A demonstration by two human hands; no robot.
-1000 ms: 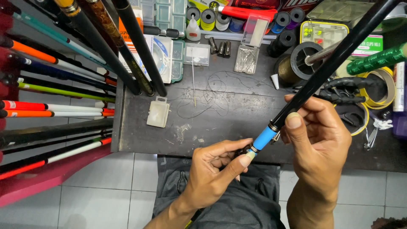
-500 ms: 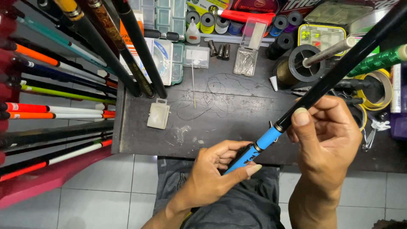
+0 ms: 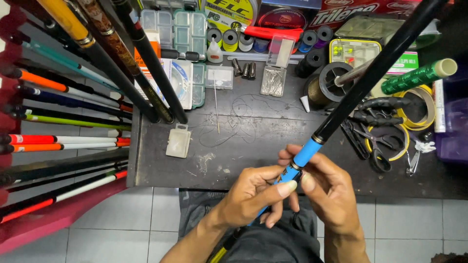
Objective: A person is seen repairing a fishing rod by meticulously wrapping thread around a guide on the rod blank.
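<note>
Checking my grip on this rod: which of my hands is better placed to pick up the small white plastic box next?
Left. The left hand lies nearer the white box; the right hand is across the rod from it.

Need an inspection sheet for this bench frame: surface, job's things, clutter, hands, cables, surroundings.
Surface: dark workbench, scuffed, with loose thin line on it.
Job's things: black rod with blue section, slanting up to the right.
Clutter: small white plastic box, clear compartment boxes, thread spools, scissors, tape rolls.
Hands: left hand and right hand both grip the blue section.
Cables: nothing seen.
Surroundings: rack of coloured rods at left, grey tiled floor.
</note>
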